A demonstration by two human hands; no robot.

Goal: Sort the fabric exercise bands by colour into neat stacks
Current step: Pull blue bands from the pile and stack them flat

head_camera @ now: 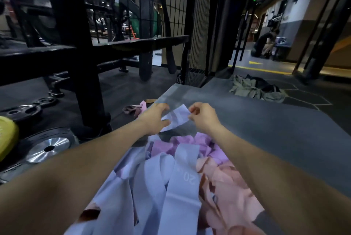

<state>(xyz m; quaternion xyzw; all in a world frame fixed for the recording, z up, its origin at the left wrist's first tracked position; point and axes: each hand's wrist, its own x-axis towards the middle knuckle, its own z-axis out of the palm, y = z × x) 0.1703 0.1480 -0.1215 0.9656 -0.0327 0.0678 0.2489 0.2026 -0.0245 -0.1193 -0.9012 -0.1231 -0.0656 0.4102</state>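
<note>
A pale lilac-grey fabric band (176, 119) is stretched between my two hands above a grey platform (266, 130). My left hand (154, 120) pinches its left end and my right hand (202, 116) pinches its right end. Below my forearms lies a mixed heap of bands: several lilac-grey ones (161, 187) in front, pink-purple ones (190, 145) behind them, and peach ones (231, 187) on the right. One lilac-grey band shows the number 20. A few pink bands (133, 109) hang off the platform's left edge.
Weight plates (48, 147) and a yellow plate (7, 136) lie on the floor at left beside a black rack post (83, 75). A crumpled olive garment (254, 88) lies at the far right of the platform. A person crouches far back right (266, 44).
</note>
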